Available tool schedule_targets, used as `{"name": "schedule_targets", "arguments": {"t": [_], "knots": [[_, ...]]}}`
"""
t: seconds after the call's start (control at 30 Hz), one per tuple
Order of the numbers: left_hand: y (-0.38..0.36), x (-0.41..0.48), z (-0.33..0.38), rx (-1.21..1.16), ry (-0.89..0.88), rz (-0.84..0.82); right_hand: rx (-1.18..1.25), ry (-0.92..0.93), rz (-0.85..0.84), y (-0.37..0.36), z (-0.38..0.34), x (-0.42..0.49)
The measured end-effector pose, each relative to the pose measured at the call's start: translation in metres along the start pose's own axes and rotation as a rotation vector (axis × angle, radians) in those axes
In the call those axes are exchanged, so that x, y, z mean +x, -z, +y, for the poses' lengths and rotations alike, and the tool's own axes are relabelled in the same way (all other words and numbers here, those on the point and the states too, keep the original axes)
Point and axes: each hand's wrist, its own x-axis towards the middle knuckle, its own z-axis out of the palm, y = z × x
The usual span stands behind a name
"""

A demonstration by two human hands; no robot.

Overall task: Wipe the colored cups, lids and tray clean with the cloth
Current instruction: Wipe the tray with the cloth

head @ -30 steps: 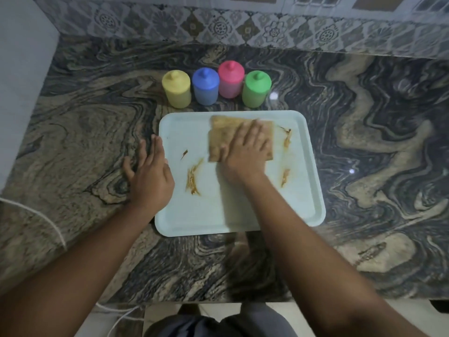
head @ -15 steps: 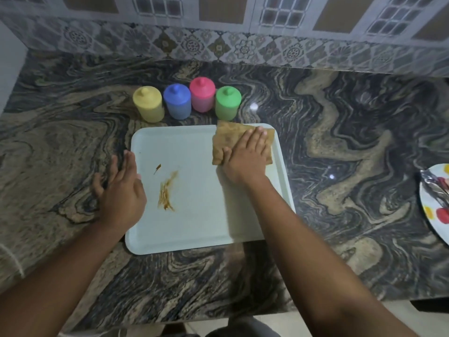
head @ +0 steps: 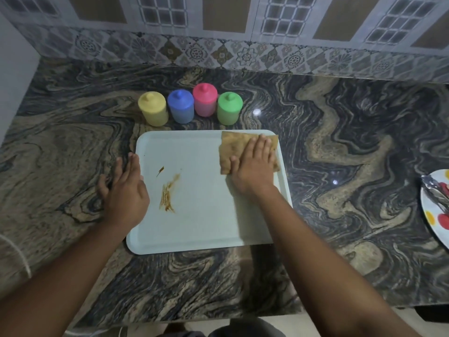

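Sideways, tray (head: 206, 227) long axis left-right; hands flat-fingered, right hand (head: 254, 166) atop cloth (head: 233, 147), left hand (head: 126, 188) at left rim.

A home kitchen: a swirled granite countertop (head: 340, 166) meets a patterned tile backsplash (head: 218, 54), with a plate (head: 435, 215) at the edge.

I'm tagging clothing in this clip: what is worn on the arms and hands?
Nothing visible. The left hand and right hand are ungloved, without rings or a watch; no sleeves show anywhere up to the picture's edge.
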Motion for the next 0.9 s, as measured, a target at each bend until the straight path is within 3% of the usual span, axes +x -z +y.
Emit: {"name": "schedule_targets", "arguments": {"t": [0.13, 0.23, 0.4, 0.53, 0.67, 0.77, 0.83, 0.9], "knots": [[0.0, 0.0, 0.002, -0.02, 0.021, 0.008, 0.001, 0.248, -0.057, -0.02, -0.034, -0.047], [0.001, -0.001, 0.005, -0.066, 0.061, 0.016, 0.01, 0.438, -0.111, -0.029, -0.009, -0.101], [-0.002, 0.0, 0.0, -0.029, 0.02, 0.003, -0.037, 0.162, -0.042, -0.011, 0.05, -0.081], [0.0, 0.0, 0.001, -0.027, 0.015, 0.003, 0.009, 0.01, 0.019, -0.004, 0.007, -0.011], [0.001, -0.001, 0.005, -0.041, 0.046, 0.014, 0.009, 0.241, -0.044, -0.027, -0.048, -0.045], [0.001, -0.001, 0.005, -0.063, 0.055, 0.017, 0.011, 0.442, -0.121, -0.036, -0.031, -0.105], [0.002, -0.001, 0.005, -0.064, 0.058, 0.016, 0.007, 0.399, -0.113, -0.034, 0.004, -0.12], [0.002, 0.0, 0.004, -0.06, 0.048, 0.015, 0.004, 0.243, -0.103, -0.025, 0.034, -0.114]]}}
